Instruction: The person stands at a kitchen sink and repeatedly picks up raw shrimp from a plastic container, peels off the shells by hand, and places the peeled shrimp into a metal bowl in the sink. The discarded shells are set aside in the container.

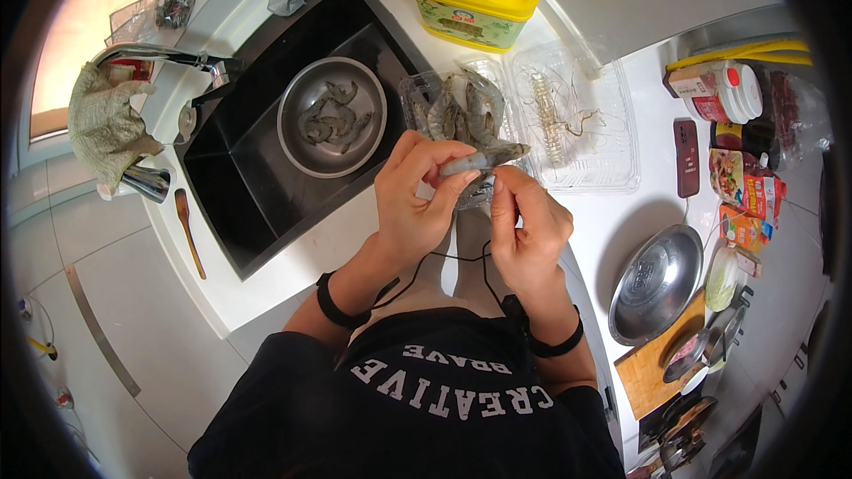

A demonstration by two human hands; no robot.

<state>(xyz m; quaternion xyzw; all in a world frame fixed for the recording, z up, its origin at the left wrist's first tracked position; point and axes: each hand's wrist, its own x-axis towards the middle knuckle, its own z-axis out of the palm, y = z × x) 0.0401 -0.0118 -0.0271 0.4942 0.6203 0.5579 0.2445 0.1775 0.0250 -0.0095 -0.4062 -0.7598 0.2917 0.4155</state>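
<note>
A raw grey shrimp (482,159) lies across the fingers of my left hand (416,196), gripped between thumb and fingers, its head pointing right. Thumb and forefinger of my right hand (529,219) pinch at the underside of the shrimp near its head; what exactly lies between these fingertips is too small to tell. Just beyond both hands, a clear plastic tray (409,90) holds several whole shrimp (459,106), partly covered by my fingers. To its right, a second clear tray (622,159) contains thin shrimp legs and feelers (549,120).
Left of my hands, a steel bowl (287,140) with several shrimp (333,116) stands in the black sink (253,179). A yellow-lidded jug (476,0) stands behind the trays. On the right are a phone (686,156), a metal basin (655,286) and a wooden cutting board (645,379).
</note>
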